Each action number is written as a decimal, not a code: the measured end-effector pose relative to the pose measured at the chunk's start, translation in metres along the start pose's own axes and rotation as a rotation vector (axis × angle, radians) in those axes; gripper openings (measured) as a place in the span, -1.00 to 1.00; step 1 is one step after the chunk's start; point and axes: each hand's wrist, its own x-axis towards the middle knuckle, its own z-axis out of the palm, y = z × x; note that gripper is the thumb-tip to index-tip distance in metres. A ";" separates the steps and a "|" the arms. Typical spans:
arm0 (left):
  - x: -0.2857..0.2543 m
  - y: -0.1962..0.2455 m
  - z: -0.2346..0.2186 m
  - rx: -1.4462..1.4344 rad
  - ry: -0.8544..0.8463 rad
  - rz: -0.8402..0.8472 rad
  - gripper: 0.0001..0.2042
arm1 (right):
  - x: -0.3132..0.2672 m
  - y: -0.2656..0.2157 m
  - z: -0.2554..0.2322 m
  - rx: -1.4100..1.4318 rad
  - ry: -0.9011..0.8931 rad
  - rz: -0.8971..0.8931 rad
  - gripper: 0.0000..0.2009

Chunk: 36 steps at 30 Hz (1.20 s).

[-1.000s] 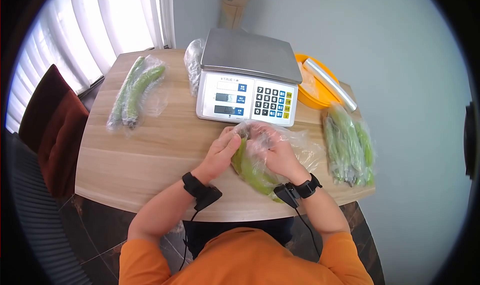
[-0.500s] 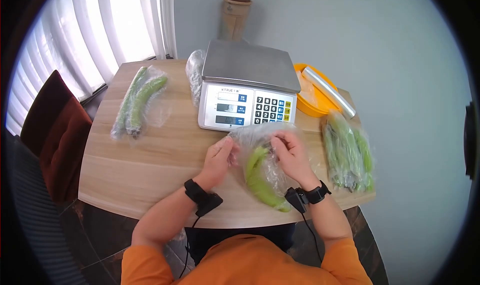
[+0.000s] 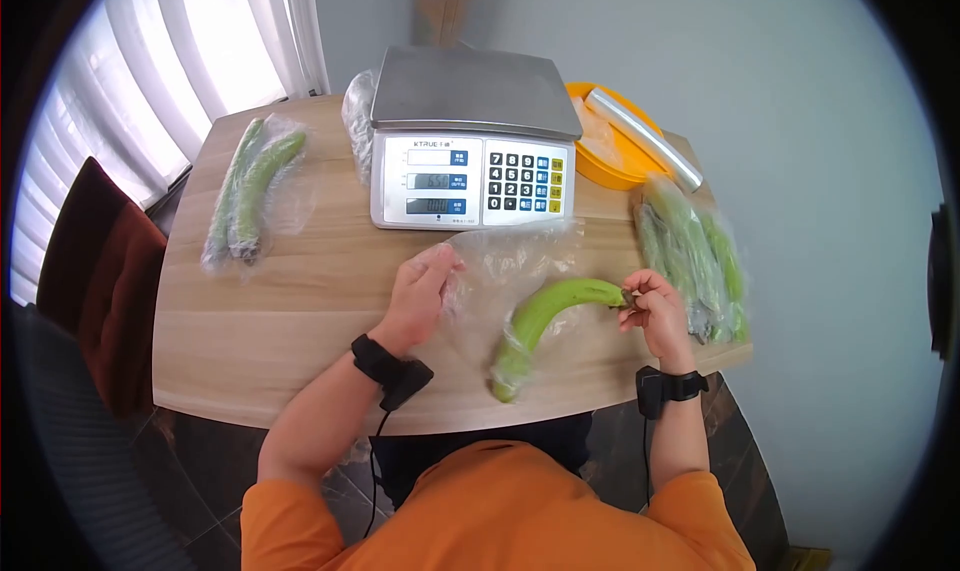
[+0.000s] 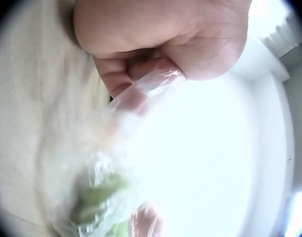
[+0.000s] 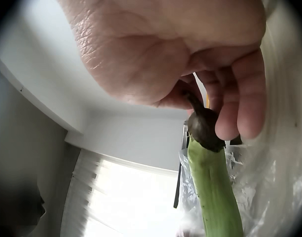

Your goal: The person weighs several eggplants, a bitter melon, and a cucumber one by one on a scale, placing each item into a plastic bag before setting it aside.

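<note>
A long, curved green eggplant hangs over the near part of the table, its lower end still wrapped by clear plastic. My right hand pinches it by the dark stem cap. In the left wrist view, my left hand holds the edge of a clear plastic bag between curled fingers. The bag's film spreads from that hand across to the eggplant.
A digital scale stands behind the hands. Bagged green eggplants lie at the left and in a larger bundle at the right. An orange basin holds a roll of plastic film. Crumpled plastic sits beside the scale.
My right hand has moved right, drawing the eggplant's stem end out of the bag. The left hand keeps hold of the bag, now stretched between both hands.
</note>
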 end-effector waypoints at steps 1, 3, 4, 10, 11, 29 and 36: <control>-0.001 0.001 0.001 0.026 -0.025 -0.017 -0.66 | -0.002 0.003 -0.002 -0.041 -0.018 0.034 -0.78; -0.003 0.003 0.002 0.039 -0.054 -0.002 -0.66 | -0.009 -0.001 0.008 -0.082 0.022 0.095 -0.81; -0.003 0.003 0.002 0.045 -0.067 0.006 -0.66 | -0.012 -0.003 0.013 -0.103 0.039 0.126 -0.81; -0.004 0.005 0.002 0.066 -0.070 -0.033 -0.70 | -0.009 0.005 0.020 -0.437 -0.246 0.015 -0.73; -0.005 0.006 0.004 0.053 -0.072 -0.030 -0.71 | -0.011 0.003 0.022 -0.481 -0.290 0.004 -0.71; -0.001 0.004 0.002 0.041 0.036 0.030 -0.75 | -0.040 -0.036 -0.017 -0.429 -0.314 0.136 -0.56; 0.007 -0.003 -0.002 -0.148 0.065 0.010 -0.76 | -0.071 -0.036 -0.105 -0.235 -0.080 -0.149 -0.50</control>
